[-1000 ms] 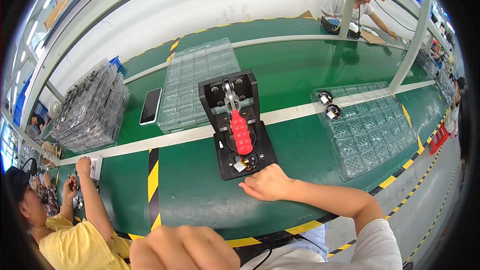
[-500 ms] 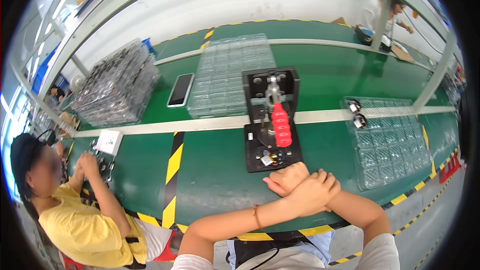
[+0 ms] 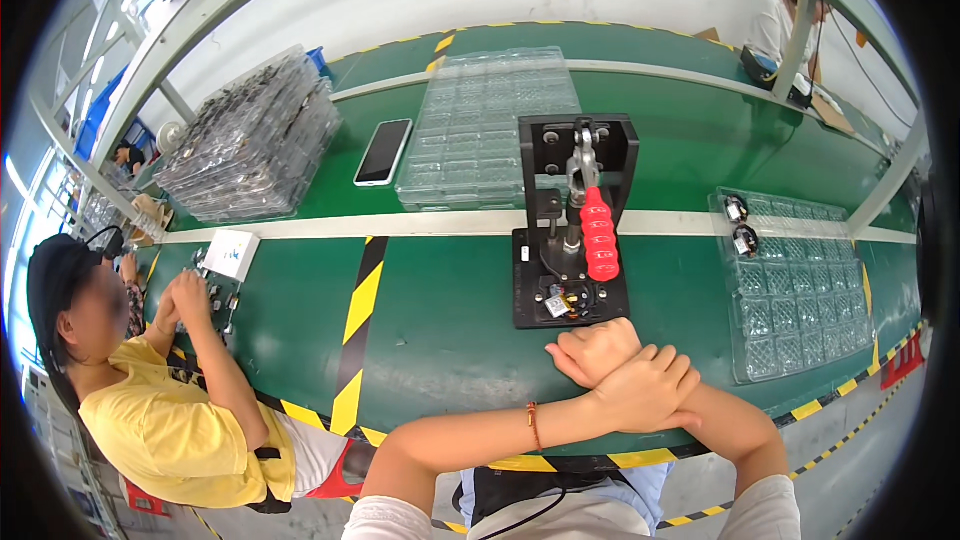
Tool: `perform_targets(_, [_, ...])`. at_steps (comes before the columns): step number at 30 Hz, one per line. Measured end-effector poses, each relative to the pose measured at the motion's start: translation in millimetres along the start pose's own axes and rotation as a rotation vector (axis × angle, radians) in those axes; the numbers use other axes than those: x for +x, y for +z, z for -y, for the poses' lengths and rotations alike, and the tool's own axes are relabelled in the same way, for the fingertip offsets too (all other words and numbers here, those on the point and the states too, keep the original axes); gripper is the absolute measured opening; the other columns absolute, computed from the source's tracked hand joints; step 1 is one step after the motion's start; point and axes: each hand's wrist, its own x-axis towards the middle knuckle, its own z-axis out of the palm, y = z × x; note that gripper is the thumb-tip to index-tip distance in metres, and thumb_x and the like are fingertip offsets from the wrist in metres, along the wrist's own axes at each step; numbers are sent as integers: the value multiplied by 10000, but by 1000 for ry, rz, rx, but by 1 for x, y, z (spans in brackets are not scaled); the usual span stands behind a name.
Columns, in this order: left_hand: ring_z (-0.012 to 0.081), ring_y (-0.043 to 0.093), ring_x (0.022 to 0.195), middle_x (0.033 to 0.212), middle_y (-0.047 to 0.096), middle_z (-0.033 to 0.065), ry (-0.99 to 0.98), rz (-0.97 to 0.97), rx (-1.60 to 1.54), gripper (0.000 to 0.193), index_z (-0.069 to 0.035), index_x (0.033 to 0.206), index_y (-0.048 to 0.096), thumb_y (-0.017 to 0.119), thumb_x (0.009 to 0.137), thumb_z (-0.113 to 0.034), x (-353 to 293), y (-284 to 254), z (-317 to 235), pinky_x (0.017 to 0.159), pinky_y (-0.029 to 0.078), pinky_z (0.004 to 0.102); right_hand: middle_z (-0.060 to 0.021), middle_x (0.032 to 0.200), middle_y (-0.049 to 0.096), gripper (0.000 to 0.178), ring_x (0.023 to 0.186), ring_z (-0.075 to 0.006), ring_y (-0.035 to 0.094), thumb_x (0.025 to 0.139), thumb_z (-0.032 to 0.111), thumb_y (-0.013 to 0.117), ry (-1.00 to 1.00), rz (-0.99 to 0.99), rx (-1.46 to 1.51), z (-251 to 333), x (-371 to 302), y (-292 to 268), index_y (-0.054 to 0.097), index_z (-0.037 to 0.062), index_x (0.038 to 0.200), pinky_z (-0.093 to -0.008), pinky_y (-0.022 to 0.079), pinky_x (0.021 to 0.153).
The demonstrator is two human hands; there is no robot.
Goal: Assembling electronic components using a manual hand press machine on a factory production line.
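Observation:
My left hand (image 3: 648,387) is wrapped round my right wrist, its fingers closed over the top. My right hand (image 3: 597,350) lies loosely curled at the bench edge side of a black clamp fixture (image 3: 522,280), just touching or very near its base; I see nothing in its fingers. The fixture's toggle clamp has a red ribbed handle (image 3: 600,235) that points down toward me. On the base sits a small electronic part (image 3: 566,302) with dark wires and a white label. To the right, a clear blister tray (image 3: 797,305) holds two small round black parts (image 3: 740,225) in its far left corner.
Stacked clear trays (image 3: 495,120) stand behind the fixture, beside a phone (image 3: 383,152). Farther left is a tall pile of filled trays (image 3: 255,145). A co-worker in yellow (image 3: 170,410) works at left near a white box (image 3: 231,254). A metal rail (image 3: 440,224) crosses the green bench.
The whole view has shifted, so the fixture and trays appear farther right and slightly higher. My hands keep the same clasp, and the fixture looks unchanged.

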Motion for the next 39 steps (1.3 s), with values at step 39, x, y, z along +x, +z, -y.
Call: perform_targets(39, [227,516,686,728,509,51,70,78,43,378,-73,813,582,595,822,-451,11,-12,3,592,441,336,-61,467,488,368,408,-257,496,836,334,566,-45,-76,54,-10,-7,23,484,86,576,-376,379,387])
